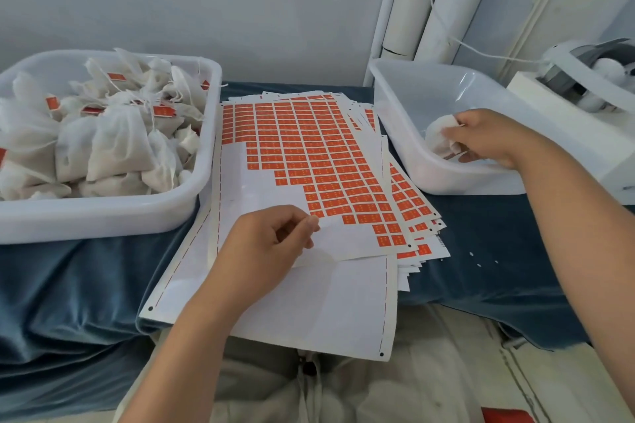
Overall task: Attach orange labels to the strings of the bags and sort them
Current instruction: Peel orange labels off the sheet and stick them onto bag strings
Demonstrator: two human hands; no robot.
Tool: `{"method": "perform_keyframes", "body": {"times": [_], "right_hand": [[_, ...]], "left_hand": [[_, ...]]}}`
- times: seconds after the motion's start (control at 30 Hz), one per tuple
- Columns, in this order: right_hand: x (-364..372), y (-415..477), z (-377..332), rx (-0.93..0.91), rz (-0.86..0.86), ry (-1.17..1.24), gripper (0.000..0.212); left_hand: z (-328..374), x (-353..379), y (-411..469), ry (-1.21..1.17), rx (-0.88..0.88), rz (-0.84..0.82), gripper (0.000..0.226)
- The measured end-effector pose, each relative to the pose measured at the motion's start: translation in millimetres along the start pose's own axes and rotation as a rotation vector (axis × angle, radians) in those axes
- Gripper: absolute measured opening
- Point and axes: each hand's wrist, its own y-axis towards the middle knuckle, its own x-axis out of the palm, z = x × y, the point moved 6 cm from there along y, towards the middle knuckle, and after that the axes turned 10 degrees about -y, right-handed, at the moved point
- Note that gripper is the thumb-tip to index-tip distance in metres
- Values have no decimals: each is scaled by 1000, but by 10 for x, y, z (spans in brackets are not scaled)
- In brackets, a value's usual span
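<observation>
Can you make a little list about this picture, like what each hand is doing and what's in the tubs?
left tub: piled with labelled bags
middle: label sheets, top one partly bare
right tub: one unlabelled bag in view
right hand: holds that bag inside the right tub
left hand: fingers curled on the top sheet beside the orange labels; what they pinch is unclear

head cam | wide-angle | faces forward-down | close over blue-covered table (481,250) | single view
</observation>
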Motion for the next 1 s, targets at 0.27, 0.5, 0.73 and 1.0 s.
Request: {"method": "perform_keyframes", "body": {"times": [0.27,0.5,0.73,1.0], "right_hand": [[-33,-5,155,112,-118,659,42],[-109,-32,141,177,89,500,37],[-235,-124,87,80,372,531,36],[320,-858,-626,-117,7,1765,18]], "left_hand": [[-16,15,-17,5,-8,-8,20],[-3,32,-32,11,-2,-15,21],[37,21,-54,4,17,-9,20],[265,125,-106,-239,67,23,26]]}}
